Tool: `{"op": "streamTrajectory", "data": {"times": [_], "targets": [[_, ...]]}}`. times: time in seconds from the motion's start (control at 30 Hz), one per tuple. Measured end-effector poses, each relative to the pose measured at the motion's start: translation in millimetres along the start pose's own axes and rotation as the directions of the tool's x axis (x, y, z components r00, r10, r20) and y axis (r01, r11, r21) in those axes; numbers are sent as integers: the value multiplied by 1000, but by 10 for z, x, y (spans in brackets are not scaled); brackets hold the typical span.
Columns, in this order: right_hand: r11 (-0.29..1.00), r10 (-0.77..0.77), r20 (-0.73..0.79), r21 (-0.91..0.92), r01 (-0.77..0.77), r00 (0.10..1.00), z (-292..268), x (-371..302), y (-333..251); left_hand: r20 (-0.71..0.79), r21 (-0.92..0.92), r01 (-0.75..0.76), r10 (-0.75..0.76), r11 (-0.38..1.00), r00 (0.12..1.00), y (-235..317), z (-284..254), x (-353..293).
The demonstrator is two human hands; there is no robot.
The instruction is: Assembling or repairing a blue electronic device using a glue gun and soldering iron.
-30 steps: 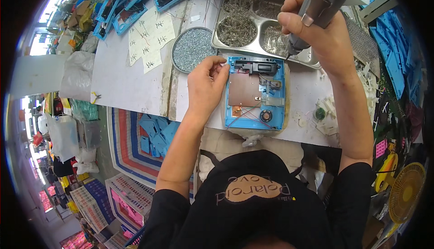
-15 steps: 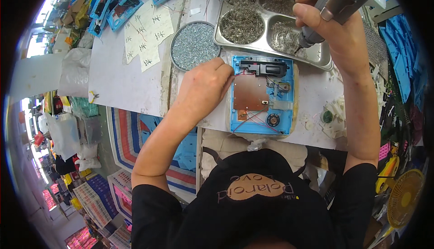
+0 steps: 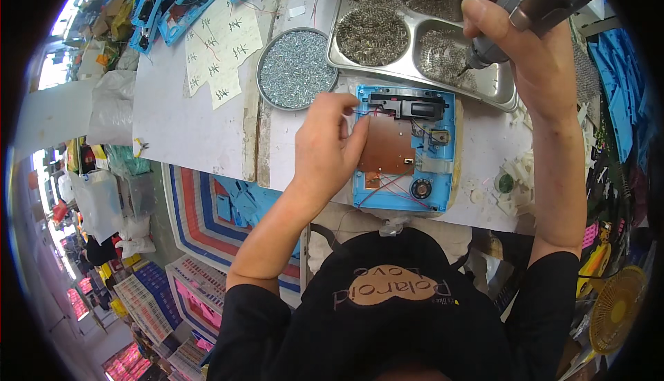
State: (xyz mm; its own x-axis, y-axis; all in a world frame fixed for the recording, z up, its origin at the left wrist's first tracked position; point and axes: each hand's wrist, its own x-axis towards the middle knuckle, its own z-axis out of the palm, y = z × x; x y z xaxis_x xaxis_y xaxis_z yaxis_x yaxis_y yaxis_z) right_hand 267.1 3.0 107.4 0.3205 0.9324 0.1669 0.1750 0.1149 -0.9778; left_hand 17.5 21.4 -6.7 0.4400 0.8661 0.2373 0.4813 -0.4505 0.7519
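Note:
A blue plastic housing [image 3: 443, 194] lies open on the table before me. Inside it sit a brown circuit board [image 3: 386, 146], a black module [image 3: 418, 108] along the far side, a small round speaker [image 3: 420, 188] and thin red wires. My left hand [image 3: 325, 142] is at the housing's left edge, thumb and forefinger apart, near the board's upper left corner. In my right hand [image 3: 532, 59] is a grey electric screwdriver [image 3: 510, 21], gripped and raised. Its bit points down over a compartment of the steel tray [image 3: 422, 71].
Small coiled metal springs [image 3: 373, 35] fill the tray's compartments. Left of it stands a round dish of small screws [image 3: 294, 70]. A marked paper sheet [image 3: 225, 52] and more blue housings [image 3: 183, 18] lie at the far left. White plastic parts [image 3: 515, 180] are heaped at the right.
My left hand's fingers have spread apart at the housing's left edge, the thumb now reaching over the board. My right hand has shifted slightly right with the screwdriver.

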Motion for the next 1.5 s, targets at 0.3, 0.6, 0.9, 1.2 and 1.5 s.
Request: {"op": "streamTrajectory", "data": {"times": [0.3,0.6,0.9,1.2,1.5], "targets": [[978,-180,16,106,177,984,18,-25,44,149,-14,273,-268,962,952,-2,-157,-262],[720,-665,-121,-368,589,737,-33,-517,396,258,-75,294,-266,953,929,-41,-200,-299],[770,-571,-65,-389,506,818,-244,-173,299,244,31,111,-115,993,963,-33,-211,-213],[551,-214,562,-606,574,799,955,-369,751,178,-48,97,-87,994,980,-110,-150,-303],[844,-71,378,-471,258,923,753,-376,752,113,-129,113,-98,985,989,-227,-21,-354]]}}
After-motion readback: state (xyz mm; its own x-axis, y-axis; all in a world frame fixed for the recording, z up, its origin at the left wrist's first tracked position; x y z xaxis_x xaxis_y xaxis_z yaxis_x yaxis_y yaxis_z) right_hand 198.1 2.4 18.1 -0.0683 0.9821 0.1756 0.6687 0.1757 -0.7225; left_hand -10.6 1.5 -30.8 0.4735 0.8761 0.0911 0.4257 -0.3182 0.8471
